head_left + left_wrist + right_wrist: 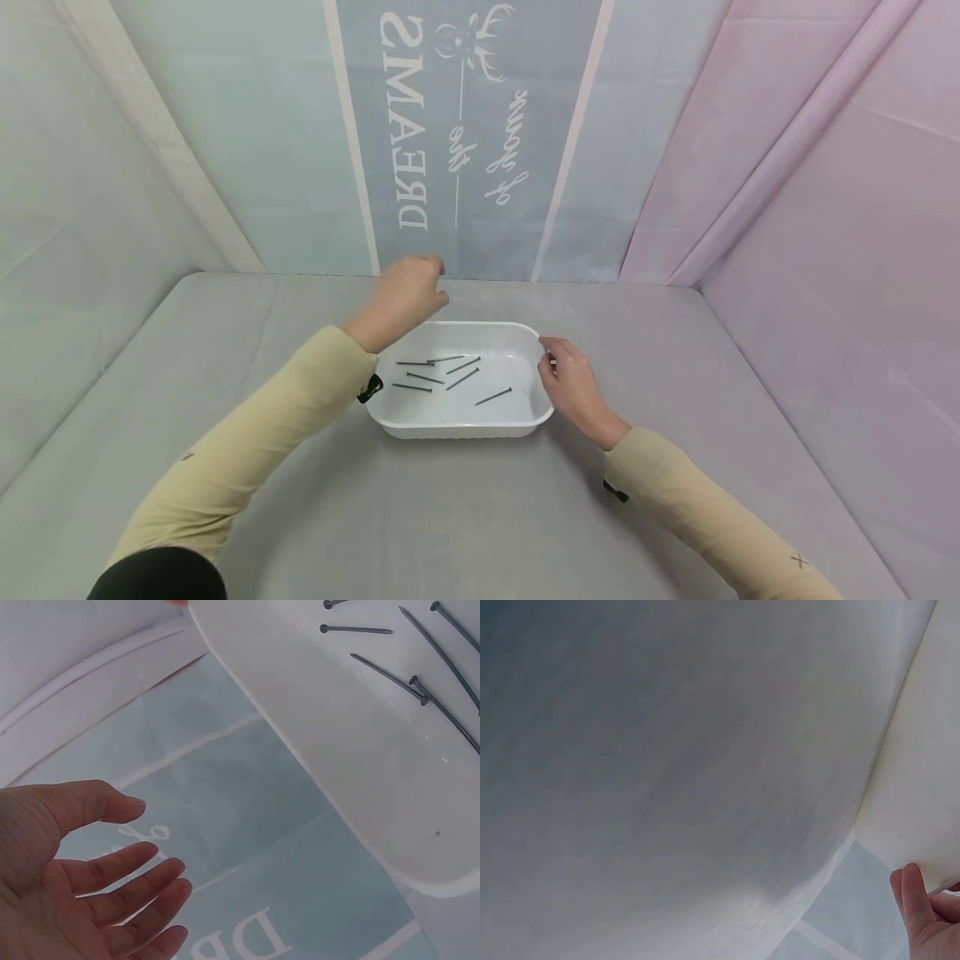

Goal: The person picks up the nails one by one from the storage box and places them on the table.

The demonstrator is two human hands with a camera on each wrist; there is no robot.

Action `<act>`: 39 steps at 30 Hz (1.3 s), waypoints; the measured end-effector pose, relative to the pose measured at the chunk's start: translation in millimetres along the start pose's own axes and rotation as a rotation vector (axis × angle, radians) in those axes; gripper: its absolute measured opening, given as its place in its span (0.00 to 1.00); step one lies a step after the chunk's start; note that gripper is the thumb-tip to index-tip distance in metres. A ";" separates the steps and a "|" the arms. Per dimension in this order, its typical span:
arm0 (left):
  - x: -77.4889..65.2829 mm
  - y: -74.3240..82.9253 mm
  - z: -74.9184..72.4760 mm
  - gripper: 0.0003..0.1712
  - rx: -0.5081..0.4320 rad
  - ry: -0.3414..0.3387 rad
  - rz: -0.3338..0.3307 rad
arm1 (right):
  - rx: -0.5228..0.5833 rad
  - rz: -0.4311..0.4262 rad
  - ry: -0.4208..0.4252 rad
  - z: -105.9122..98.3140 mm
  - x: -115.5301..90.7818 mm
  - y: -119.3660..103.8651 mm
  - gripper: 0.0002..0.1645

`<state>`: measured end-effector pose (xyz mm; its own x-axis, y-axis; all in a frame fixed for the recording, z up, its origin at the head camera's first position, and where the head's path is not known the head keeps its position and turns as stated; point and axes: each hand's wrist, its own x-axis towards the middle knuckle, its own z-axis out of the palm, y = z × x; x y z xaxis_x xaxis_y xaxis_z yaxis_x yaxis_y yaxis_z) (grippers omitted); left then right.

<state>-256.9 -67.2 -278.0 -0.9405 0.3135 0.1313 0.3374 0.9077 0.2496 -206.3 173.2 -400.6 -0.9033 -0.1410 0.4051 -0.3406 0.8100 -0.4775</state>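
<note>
A white rectangular tray point(459, 430) stands on the grey surface, with several dark nails point(493, 397) scattered over its floor. Over its far left part, my left hand point(408, 293) is raised with nothing in it. In the left wrist view the same hand point(112, 881) has its thumb and fingers loosely bent and spread apart, away from the tray wall point(300, 742). My right hand point(576, 387) grips the tray's right rim near the far corner. The right wrist view has fingers point(915, 896) against the outer side of the tray point(922, 772).
Grey cloth point(480, 517) covers the surface under the tray. A blue-grey fabric wall with mirrored lettering point(405, 125) rises behind it. Pale fabric sides stand at left and a pink one point(840, 250) at right. A black rounded object point(157, 575) shows at the lower left.
</note>
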 end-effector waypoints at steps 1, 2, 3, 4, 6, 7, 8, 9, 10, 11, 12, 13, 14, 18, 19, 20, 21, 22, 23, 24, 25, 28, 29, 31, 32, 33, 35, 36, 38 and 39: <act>0.2 1.8 0.7 0.20 0.009 0.001 0.004 | 0.002 -0.004 0.004 0.1 -0.1 0.1 0.19; 0.5 3.4 1.7 0.20 0.020 0.002 0.010 | 0.003 -0.008 0.006 0.2 -0.2 0.2 0.19; 0.9 4.8 2.5 0.20 0.030 0.002 0.017 | 0.006 -0.011 0.008 0.2 -0.4 0.3 0.19; 1.3 6.3 3.4 0.20 0.036 0.000 0.023 | 0.008 -0.015 0.011 0.2 -0.5 0.4 0.19; 2.0 9.0 5.4 0.20 0.054 -0.002 0.041 | 0.010 -0.018 0.013 0.4 -0.7 0.6 0.19; 2.2 10.4 6.1 0.20 0.065 -0.006 0.052 | 0.011 -0.018 0.013 0.5 -0.8 0.7 0.19; 2.4 11.7 7.1 0.20 0.074 -0.011 0.064 | 0.012 -0.018 0.012 0.7 -0.9 0.8 0.19; 2.4 13.0 7.9 0.21 0.084 -0.017 0.076 | 0.012 -0.017 0.013 0.8 -1.0 0.9 0.19; 2.5 14.3 8.9 0.21 0.094 -0.022 0.088 | 0.012 -0.017 0.012 1.0 -1.1 1.1 0.19; 2.8 15.4 9.8 0.21 0.104 -0.025 0.103 | 0.012 -0.016 0.011 1.1 -1.1 1.3 0.19; 2.8 16.6 10.8 0.21 0.111 -0.031 0.116 | 0.012 -0.015 0.010 1.2 -1.2 1.5 0.19; 2.5 18.0 11.7 0.21 0.116 -0.038 0.127 | 0.012 -0.015 0.010 1.2 -1.2 1.6 0.19; 2.5 19.4 12.8 0.22 0.121 -0.043 0.138 | 0.012 -0.014 0.010 1.2 -1.3 1.8 0.19; 1.7 25.2 17.1 0.23 0.143 -0.060 0.169 | 0.015 -0.016 0.011 1.2 -1.7 2.2 0.19; 1.7 26.6 18.1 0.23 0.147 -0.062 0.177 | 0.016 -0.018 0.012 1.2 -1.7 2.4 0.19; 1.7 28.0 19.3 0.23 0.154 -0.063 0.186 | 0.017 -0.019 0.013 1.1 -1.8 2.4 0.19; 1.7 29.3 20.3 0.23 0.161 -0.066 0.194 | 0.016 -0.019 0.013 1.1 -1.9 2.5 0.19; 1.7 30.8 21.3 0.23 0.165 -0.070 0.202 | 0.014 -0.020 0.014 1.1 -2.0 2.5 0.19; 1.9 32.1 22.4 0.23 0.168 -0.075 0.211 | 0.013 -0.020 0.015 1.1 -2.1 2.6 0.19; 2.0 33.4 23.3 0.23 0.175 -0.078 0.223 | 0.011 -0.020 0.015 1.1 -2.3 2.5 0.19; 2.2 34.6 24.2 0.23 0.177 -0.079 0.234 | 0.011 -0.020 0.015 1.1 -2.4 2.6 0.19; 3.4 37.7 27.7 0.23 0.188 -0.086 0.263 | 0.013 -0.019 0.017 1.1 -2.5 3.0 0.19; 3.7 38.3 29.2 0.23 0.192 -0.086 0.274 | 0.015 -0.018 0.017 1.1 -2.5 3.2 0.19; 4.3 39.5 32.2 0.23 0.197 -0.086 0.298 | 0.018 -0.019 0.017 1.3 -2.4 3.8 0.19; 4.6 40.2 33.6 0.23 0.201 -0.088 0.311 | 0.020 -0.019 0.018 1.4 -2.3 3.9 0.19; 4.9 40.7 35.2 0.24 0.206 -0.090 0.321 | 0.021 -0.020 0.018 1.4 -2.1 4.0 0.19; 5.0 42.1 37.8 0.24 0.215 -0.094 0.347 | 0.022 -0.025 0.020 1.4 -2.0 4.0 0.19; 5.1 42.9 39.0 0.25 0.219 -0.096 0.360 | 0.022 -0.026 0.021 1.4 -2.0 4.1 0.19; 5.6 44.5 41.5 0.25 0.233 -0.098 0.385 | 0.021 -0.030 0.023 1.2 -1.8 4.1 0.19; 5.9 45.2 42.9 0.25 0.243 -0.101 0.397 | 0.021 -0.030 0.023 1.1 -1.8 4.0 0.19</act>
<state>-248.9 -12.4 -307.1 -0.7438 0.6642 0.0742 0.6638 0.7471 -0.0339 -206.3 176.1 -404.1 -0.8865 -0.1519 0.4371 -0.3730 0.7936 -0.4807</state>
